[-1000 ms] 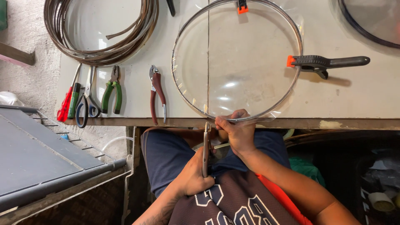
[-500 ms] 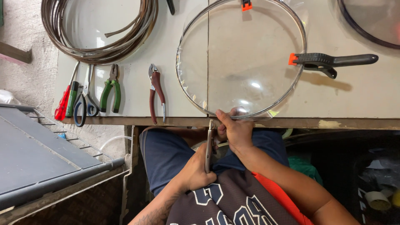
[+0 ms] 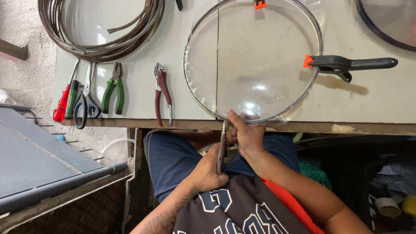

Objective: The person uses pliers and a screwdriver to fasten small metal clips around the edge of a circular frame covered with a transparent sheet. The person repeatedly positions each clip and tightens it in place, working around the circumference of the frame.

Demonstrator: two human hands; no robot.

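Pliers [image 3: 222, 145] in left hand [image 3: 207, 172] point upright toward ring [image 3: 253, 60].

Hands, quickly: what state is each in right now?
Left hand: closed on a metal hand tool.
Right hand: gripping the clear round disc's metal rim.

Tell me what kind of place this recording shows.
Probably a small workshop. A workbench holds pliers, scissors and a coil of metal strip; a clamp grips a clear round hoop, which the right hand steadies while the left hand works a tool.
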